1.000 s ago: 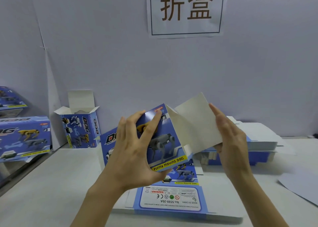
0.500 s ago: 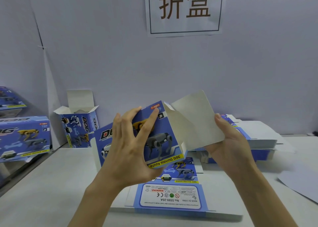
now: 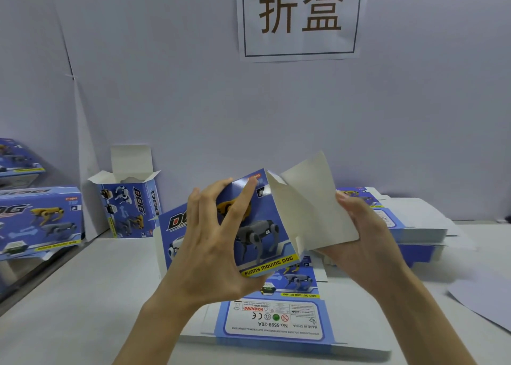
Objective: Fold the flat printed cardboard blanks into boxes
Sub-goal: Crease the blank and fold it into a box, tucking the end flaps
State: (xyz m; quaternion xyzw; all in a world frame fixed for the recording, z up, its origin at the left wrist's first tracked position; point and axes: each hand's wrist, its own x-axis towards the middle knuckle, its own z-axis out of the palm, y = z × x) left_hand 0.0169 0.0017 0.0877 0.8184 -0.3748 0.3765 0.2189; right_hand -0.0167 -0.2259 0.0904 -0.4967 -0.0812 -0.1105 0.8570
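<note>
Half-folded box [image 3: 262, 226] held above a flat blank [image 3: 276, 320] on the table [image 3: 83, 295]. Gripped across the printed face by the left hand [image 3: 210, 243]. White flap [image 3: 312, 198] grasped at lower edge by the right hand [image 3: 367, 243].

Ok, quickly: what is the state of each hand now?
Left hand: grips the half-folded box.
Right hand: holds its white end flap.

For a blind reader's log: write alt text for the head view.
A person's left hand grips a half-folded blue printed box above the table while the right hand holds its open white flap. Flat blanks lie beneath, and a folded box stands open-topped at left.
</note>
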